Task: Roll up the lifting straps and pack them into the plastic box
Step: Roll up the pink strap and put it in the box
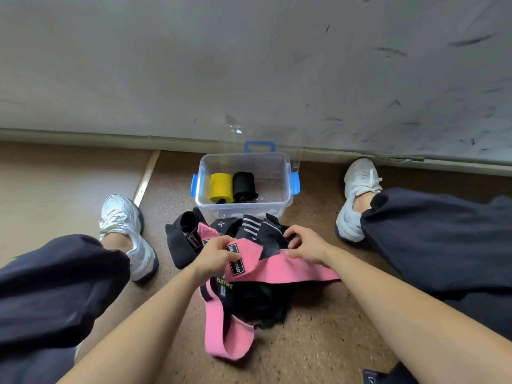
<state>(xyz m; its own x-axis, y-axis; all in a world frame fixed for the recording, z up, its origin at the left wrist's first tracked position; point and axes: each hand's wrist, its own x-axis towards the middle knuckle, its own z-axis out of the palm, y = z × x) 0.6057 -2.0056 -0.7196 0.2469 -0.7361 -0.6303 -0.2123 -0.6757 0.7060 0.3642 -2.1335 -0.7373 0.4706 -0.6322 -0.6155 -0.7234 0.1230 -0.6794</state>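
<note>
Pinching the pink strap (299, 270) with curled fingers of left hand (214, 254) and right hand (304, 245), long axis crosswise, plastic box (286, 164) straight ahead.

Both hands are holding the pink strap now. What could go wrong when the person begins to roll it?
1. The pink strap lies across the pile of black straps; pulling with the left hand and right hand may tangle them.
2. It looks folded between the hands, so the roll may turn out loose and fit badly in the plastic box beside the yellow roll and black roll.
</note>
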